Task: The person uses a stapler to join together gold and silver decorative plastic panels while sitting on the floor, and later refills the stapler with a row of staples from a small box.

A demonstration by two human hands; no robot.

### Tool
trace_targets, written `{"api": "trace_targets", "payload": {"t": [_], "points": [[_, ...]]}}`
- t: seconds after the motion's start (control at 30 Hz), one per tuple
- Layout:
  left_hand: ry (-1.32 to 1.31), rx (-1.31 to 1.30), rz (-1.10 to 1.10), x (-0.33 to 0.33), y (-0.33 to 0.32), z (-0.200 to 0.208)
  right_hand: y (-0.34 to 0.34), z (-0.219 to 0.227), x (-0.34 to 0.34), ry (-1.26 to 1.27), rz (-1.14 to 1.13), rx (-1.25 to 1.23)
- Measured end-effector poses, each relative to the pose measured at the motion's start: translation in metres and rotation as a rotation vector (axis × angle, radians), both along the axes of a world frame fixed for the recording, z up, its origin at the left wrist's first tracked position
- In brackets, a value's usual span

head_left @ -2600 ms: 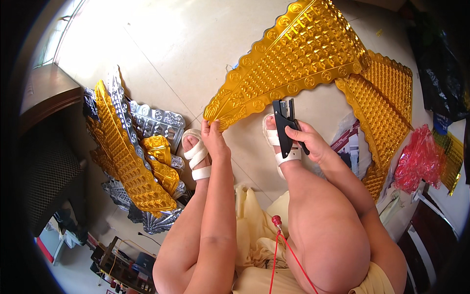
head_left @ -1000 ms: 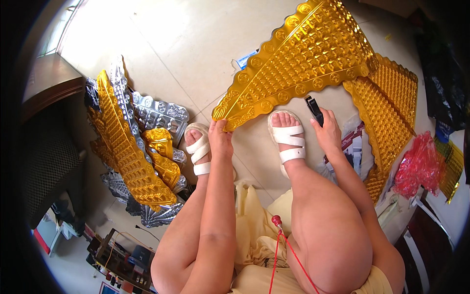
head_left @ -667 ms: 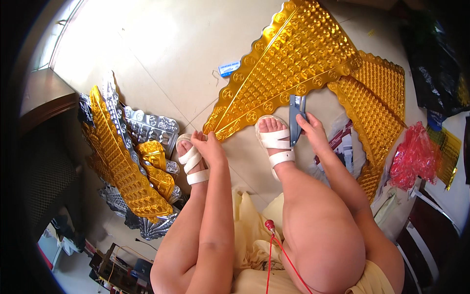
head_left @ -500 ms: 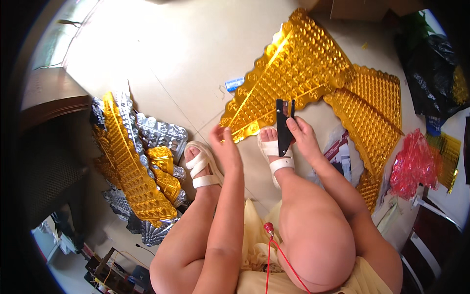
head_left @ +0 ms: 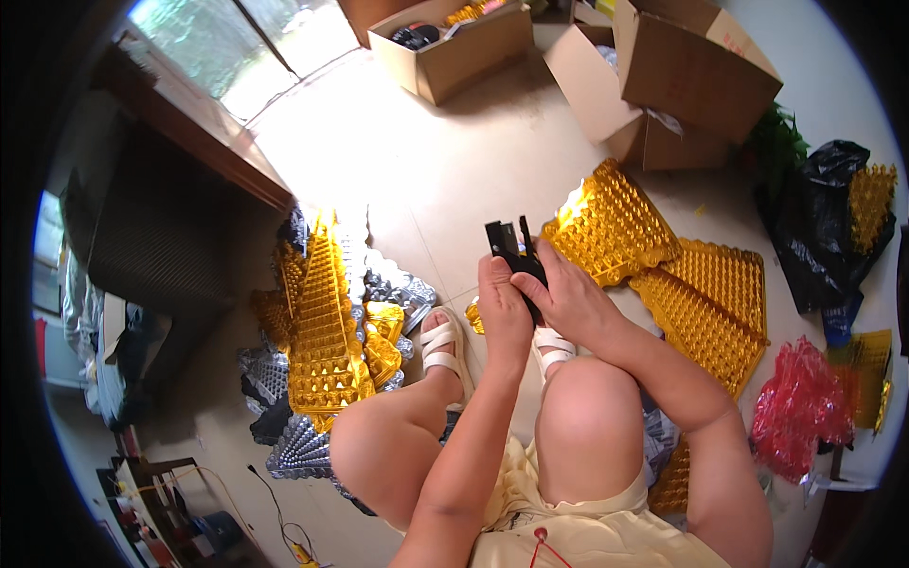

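Observation:
Both hands meet around a black stapler (head_left: 512,248), held above my feet with its jaw end pointing away from me. My left hand (head_left: 506,308) closes on its left side, thumb along the body. From the right, my right hand (head_left: 573,301) grips it too, fingers wrapped around the handle. The hands cover its lower part. Just beyond lies a shiny embossed gold foil sheet (head_left: 615,222) on the floor, its near end partly hidden behind my right hand. More gold foil (head_left: 715,293) spreads to the right of it.
A pile of gold foil (head_left: 324,331) and silver foil (head_left: 396,287) lies left of my feet. Cardboard boxes (head_left: 454,52) stand at the back. On the right are a black plastic bag (head_left: 819,218) and crumpled red plastic (head_left: 801,412). A dark cabinet (head_left: 156,246) stands left.
My view has tilted up toward the boxes and doorway. My left hand has moved from the gold sheet to the stapler, joining my right hand there.

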State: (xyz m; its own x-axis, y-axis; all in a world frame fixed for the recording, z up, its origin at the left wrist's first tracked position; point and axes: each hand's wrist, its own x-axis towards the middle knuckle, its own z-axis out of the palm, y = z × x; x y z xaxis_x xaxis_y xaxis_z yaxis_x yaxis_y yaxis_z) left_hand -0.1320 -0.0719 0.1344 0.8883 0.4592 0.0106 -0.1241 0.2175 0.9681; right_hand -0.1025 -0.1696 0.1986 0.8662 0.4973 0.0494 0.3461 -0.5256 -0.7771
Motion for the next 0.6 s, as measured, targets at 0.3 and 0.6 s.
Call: {"api": "trace_targets", "payload": {"t": [0.3,0.6], "points": [[0.131,-0.020,-0.248,-0.100,0.010,0.057,-0.041,0.083,-0.033,0.060,0.258,-0.361],[0.176,0.045,-0.553,-0.174,0.027,0.093,-0.023,0.186,-0.064,-0.069,0.256,-0.587]]}}
